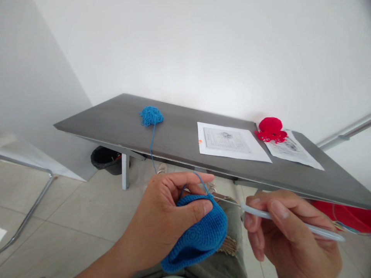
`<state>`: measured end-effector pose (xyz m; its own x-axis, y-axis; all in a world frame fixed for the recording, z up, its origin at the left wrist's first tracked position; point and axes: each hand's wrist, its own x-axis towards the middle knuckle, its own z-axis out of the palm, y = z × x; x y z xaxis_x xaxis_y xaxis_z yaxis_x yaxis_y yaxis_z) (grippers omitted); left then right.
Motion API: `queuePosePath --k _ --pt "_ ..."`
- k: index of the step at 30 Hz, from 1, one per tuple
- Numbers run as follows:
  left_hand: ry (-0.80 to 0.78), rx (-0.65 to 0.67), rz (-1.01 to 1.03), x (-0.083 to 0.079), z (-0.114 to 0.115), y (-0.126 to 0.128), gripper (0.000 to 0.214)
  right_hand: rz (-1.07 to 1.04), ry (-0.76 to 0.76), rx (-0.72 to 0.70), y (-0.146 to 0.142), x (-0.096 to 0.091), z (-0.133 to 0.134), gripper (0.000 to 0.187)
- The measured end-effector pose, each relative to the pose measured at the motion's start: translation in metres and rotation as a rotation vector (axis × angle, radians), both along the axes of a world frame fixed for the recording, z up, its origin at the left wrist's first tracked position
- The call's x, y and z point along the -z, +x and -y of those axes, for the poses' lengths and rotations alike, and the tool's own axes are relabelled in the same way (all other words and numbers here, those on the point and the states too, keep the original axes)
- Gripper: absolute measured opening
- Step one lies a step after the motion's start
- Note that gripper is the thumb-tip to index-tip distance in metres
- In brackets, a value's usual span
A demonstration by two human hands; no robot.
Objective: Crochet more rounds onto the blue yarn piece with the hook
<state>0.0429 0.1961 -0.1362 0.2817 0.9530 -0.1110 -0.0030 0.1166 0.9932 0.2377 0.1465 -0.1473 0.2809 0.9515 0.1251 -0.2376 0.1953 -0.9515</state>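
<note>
A long grey table (179, 133) is standing against a plain white wall (203, 50), carrying a loose heap of blue yarn (151, 115) toward its left end, a printed sheet (232, 142) near the middle, and a second sheet (292, 148) with a red crocheted figure (271, 129) sitting on its far corner. The front edge is running just beyond the person's hands, and the pale tiled floor (72, 216) is lying open to the left, bounded by a bent metal tube frame (29, 208). Under the table a black bin (106, 158) is sitting by the leg, its contents too dark to tell, and a red tub (344, 214) is showing under the right end. The left hand (162, 220) is pinching a blue crocheted piece (199, 231) over the lap, thumb pressing on top, forefinger stretched out with the blue strand (152, 143) running over it. The right hand (286, 231) is gripping a crochet hook (290, 222), its tip pointing at the piece's rim.
</note>
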Motion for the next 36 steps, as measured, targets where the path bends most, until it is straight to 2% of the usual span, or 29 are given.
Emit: queuePosePath --k 5,9,14,17,19,21,24,27,29,36 --pt "-0.002 0.010 0.023 -0.003 0.000 0.000 0.007 -0.042 -0.093 0.010 0.000 -0.003 -0.005 0.035" --pt "-0.009 0.024 0.020 -0.003 0.000 -0.001 0.006 -0.018 -0.106 -0.050 0.002 -0.005 -0.011 0.043" --pt "-0.024 0.026 0.043 -0.002 0.001 0.001 0.008 -0.096 -0.256 -0.069 -0.005 -0.012 -0.012 0.051" --pt "-0.019 0.025 0.022 -0.003 0.001 0.001 0.006 -0.122 -0.280 -0.108 -0.004 -0.010 -0.014 0.053" --pt "-0.015 0.032 0.002 -0.004 0.001 0.000 0.007 -0.109 -0.208 -0.138 0.002 -0.005 -0.015 0.050" --pt "-0.015 0.030 0.000 -0.005 0.001 -0.001 0.008 -0.057 -0.067 -0.172 0.010 0.001 -0.015 0.044" --pt "-0.037 0.017 0.050 -0.004 0.001 -0.001 0.008 0.049 0.088 -0.144 0.018 0.006 -0.011 0.028" --pt "-0.078 0.020 0.129 -0.004 0.001 -0.001 0.032 0.156 0.167 -0.052 0.017 0.005 -0.002 0.011" --pt "-0.087 0.022 0.148 -0.004 0.001 0.000 0.043 0.233 0.207 0.013 0.015 0.004 0.004 0.006" --pt "-0.074 0.017 0.153 -0.003 0.001 -0.001 0.046 0.367 0.293 0.073 0.016 0.007 0.012 0.004"
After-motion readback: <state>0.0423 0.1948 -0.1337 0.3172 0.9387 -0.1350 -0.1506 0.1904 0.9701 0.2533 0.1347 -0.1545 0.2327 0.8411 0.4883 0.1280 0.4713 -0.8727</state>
